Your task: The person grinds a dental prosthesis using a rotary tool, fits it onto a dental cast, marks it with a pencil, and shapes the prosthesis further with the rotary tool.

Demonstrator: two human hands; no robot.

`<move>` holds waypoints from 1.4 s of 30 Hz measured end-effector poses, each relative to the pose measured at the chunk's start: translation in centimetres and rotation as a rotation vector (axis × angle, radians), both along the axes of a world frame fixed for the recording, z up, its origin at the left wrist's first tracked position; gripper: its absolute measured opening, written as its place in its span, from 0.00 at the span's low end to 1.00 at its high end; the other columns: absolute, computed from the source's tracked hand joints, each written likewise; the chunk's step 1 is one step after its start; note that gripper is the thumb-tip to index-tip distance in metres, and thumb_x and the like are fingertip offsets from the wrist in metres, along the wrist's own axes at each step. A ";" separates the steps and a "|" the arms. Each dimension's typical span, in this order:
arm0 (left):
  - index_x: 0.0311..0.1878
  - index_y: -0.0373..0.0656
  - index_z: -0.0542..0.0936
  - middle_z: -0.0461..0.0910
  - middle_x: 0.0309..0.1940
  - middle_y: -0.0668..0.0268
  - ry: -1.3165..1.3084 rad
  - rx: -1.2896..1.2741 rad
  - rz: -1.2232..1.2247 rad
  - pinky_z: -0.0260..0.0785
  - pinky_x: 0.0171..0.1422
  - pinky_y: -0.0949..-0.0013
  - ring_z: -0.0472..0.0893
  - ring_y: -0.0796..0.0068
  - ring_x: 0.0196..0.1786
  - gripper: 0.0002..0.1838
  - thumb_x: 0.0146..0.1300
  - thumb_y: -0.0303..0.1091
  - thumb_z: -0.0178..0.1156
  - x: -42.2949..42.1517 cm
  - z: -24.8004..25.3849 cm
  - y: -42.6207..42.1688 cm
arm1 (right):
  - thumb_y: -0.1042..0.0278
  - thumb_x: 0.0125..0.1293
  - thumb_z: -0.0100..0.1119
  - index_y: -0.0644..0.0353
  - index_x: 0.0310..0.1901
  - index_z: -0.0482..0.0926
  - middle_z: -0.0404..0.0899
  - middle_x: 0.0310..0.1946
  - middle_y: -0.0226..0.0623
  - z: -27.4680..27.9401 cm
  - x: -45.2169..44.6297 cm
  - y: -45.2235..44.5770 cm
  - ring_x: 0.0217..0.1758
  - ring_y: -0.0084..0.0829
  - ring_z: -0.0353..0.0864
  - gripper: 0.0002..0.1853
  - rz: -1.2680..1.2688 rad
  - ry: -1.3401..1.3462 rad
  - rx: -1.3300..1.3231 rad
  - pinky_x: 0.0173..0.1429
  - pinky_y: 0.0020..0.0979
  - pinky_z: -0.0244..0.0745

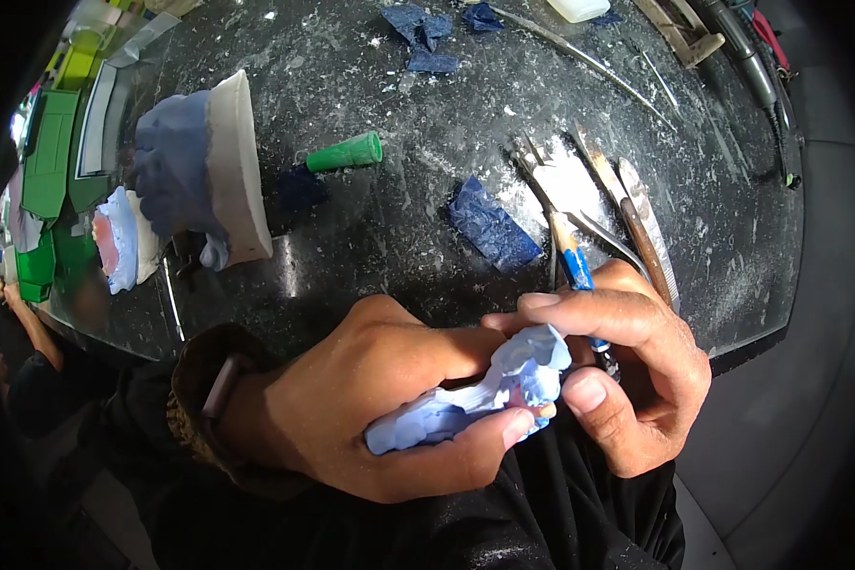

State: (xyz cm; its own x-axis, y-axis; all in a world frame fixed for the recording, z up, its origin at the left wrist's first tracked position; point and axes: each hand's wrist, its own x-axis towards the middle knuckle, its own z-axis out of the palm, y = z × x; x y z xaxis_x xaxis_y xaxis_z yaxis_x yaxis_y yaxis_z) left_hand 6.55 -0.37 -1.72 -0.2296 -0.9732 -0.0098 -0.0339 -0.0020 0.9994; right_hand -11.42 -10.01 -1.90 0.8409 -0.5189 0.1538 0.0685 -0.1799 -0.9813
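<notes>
My left hand (370, 408) is closed around a light blue moulded piece (427, 418) that looks like a dental impression, its thumb and fingers along both sides. At the right end of that piece, small tooth-like and pinkish parts show. My right hand (636, 370) is beside this end, thumb and fingertips curled close to it; whether they touch it is hard to tell. A blue-handled tool (576, 269) passes behind the right fingers, its dark lower end showing between them, and its upper end reaches over white powder.
A blue and white dental cast (242, 171) stands at the upper left, a smaller one (116, 237) beside it. A green cone (347, 152), blue paper (492, 223), metal tools (641, 237) and a handpiece (741, 57) lie on the dark table (408, 237). Another person's arm (33, 328) shows far left.
</notes>
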 end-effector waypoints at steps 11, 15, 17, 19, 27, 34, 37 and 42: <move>0.31 0.31 0.79 0.81 0.23 0.60 -0.020 0.092 -0.027 0.73 0.29 0.73 0.81 0.72 0.23 0.09 0.50 0.29 0.60 0.1 0.5 -0.1 | 0.64 0.63 0.51 0.74 0.50 0.73 0.75 0.35 0.50 0.7 -0.3 0.3 0.40 0.37 0.80 0.21 -0.019 0.021 0.186 0.48 0.34 0.77; 0.32 0.30 0.79 0.82 0.26 0.57 -0.020 0.114 -0.039 0.76 0.35 0.71 0.83 0.68 0.28 0.09 0.51 0.29 0.59 0.2 0.4 -0.1 | 0.59 0.57 0.58 0.73 0.48 0.75 0.76 0.38 0.50 0.4 -0.2 0.2 0.38 0.35 0.80 0.24 -0.012 -0.027 0.091 0.45 0.32 0.76; 0.32 0.30 0.79 0.82 0.26 0.56 -0.008 0.137 -0.083 0.77 0.37 0.70 0.84 0.66 0.30 0.09 0.52 0.28 0.58 0.4 0.5 -0.2 | 0.57 0.52 0.66 0.72 0.47 0.76 0.79 0.40 0.51 0.4 -0.2 0.1 0.36 0.32 0.79 0.27 -0.014 -0.014 -0.005 0.41 0.29 0.73; 0.33 0.29 0.79 0.82 0.28 0.54 0.014 0.167 -0.107 0.77 0.39 0.69 0.84 0.65 0.31 0.10 0.53 0.29 0.58 0.7 0.5 -0.1 | 0.59 0.48 0.70 0.72 0.47 0.77 0.81 0.39 0.51 -0.1 -0.1 0.2 0.34 0.30 0.78 0.28 -0.033 -0.030 -0.096 0.38 0.27 0.71; 0.45 0.24 0.74 0.81 0.40 0.47 0.149 0.055 -0.052 0.76 0.46 0.70 0.84 0.63 0.39 0.24 0.54 0.38 0.62 0.4 -0.1 0.2 | 0.63 0.49 0.70 0.73 0.43 0.80 0.82 0.32 0.49 0.4 0.1 0.4 0.32 0.30 0.80 0.23 -0.128 0.049 -0.123 0.35 0.25 0.72; 0.42 0.33 0.77 0.82 0.35 0.62 -0.102 0.019 -0.032 0.71 0.32 0.79 0.83 0.75 0.33 0.25 0.40 0.33 0.73 0.1 0.4 0.1 | 0.81 0.46 0.70 0.69 0.41 0.83 0.82 0.29 0.45 0.5 -0.3 0.4 0.27 0.29 0.83 0.16 -0.222 -0.008 -0.172 0.30 0.23 0.77; 0.42 0.34 0.77 0.81 0.32 0.64 -0.095 0.079 0.011 0.72 0.33 0.80 0.83 0.77 0.33 0.31 0.33 0.36 0.79 -0.2 0.8 -0.1 | 0.82 0.45 0.71 0.68 0.40 0.84 0.83 0.29 0.46 0.3 -0.2 0.9 0.27 0.29 0.84 0.17 -0.281 -0.046 -0.227 0.29 0.22 0.77; 0.43 0.35 0.76 0.81 0.33 0.64 -0.255 -0.025 0.050 0.71 0.32 0.78 0.81 0.78 0.30 0.38 0.27 0.39 0.84 -0.3 0.6 -0.1 | 0.83 0.43 0.73 0.67 0.39 0.84 0.82 0.25 0.42 -0.1 -0.4 1.2 0.21 0.21 0.80 0.17 -0.361 -0.088 -0.186 0.20 0.17 0.68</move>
State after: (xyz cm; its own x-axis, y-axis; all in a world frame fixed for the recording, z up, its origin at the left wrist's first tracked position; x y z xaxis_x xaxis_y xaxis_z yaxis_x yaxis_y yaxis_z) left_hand 6.28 -0.50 -1.09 -0.1746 -0.9839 -0.0370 -0.2848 0.0145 0.9585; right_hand -11.79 -8.85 -1.99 0.5893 -0.7348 0.3359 0.0511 -0.3811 -0.9231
